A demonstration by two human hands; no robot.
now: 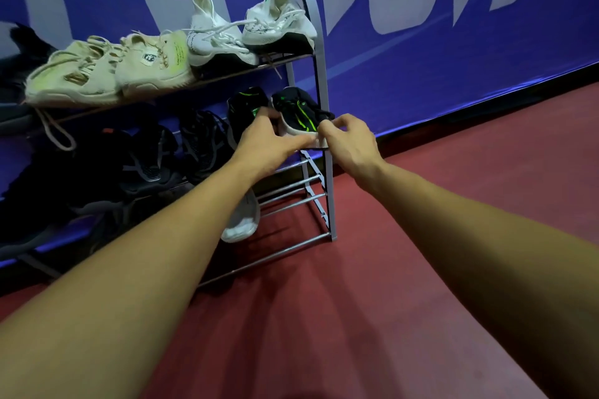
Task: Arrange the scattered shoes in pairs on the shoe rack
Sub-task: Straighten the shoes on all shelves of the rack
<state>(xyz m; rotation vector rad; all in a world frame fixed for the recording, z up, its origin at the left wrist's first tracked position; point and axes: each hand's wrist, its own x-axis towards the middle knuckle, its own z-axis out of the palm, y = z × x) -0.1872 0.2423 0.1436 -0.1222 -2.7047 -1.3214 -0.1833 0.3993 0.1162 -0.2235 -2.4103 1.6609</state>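
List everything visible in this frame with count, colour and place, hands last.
shoe rack: 1, grey metal, against the banner
beige shoes: 2, cream, top shelf, left
white high-tops: 2, white, top shelf, right
black-and-green shoes: 2, black with green stripes, middle shelf, right end
dark shoes: at least 2, black, middle shelf, left; count unclear in shadow
white-soled shoe: 1, lower tier, partly hidden by the left forearm
banner: 1, blue with white letters, behind the rack
floor: red
left hand: 1, fingers along the sole of the rightmost black-and-green shoe
right hand: 1, pinching that shoe's edge
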